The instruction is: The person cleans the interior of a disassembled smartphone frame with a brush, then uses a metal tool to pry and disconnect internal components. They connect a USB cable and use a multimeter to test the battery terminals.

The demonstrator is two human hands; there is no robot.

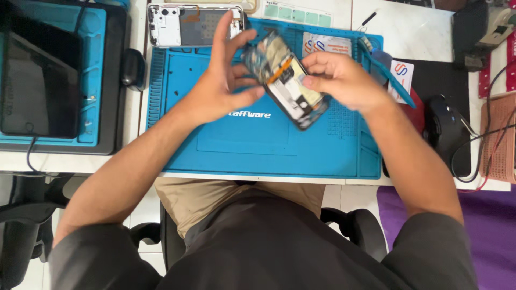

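An opened smartphone (287,80) with its back cover off, circuit parts and an orange strip exposed, is held tilted above a blue repair mat (258,145). My left hand (223,80) grips its upper end, with several fingers spread upward. My right hand (338,78) holds its right side, thumb and fingertips pressed on the exposed inside. A detached phone back frame (188,26) lies flat at the mat's far edge, behind my left hand.
A dark tablet (40,80) rests on another blue mat at the left, with a black mouse (131,69) beside it. At the right are a blue plastic tool (389,75), a second black mouse (446,129), cables and small packets (322,44).
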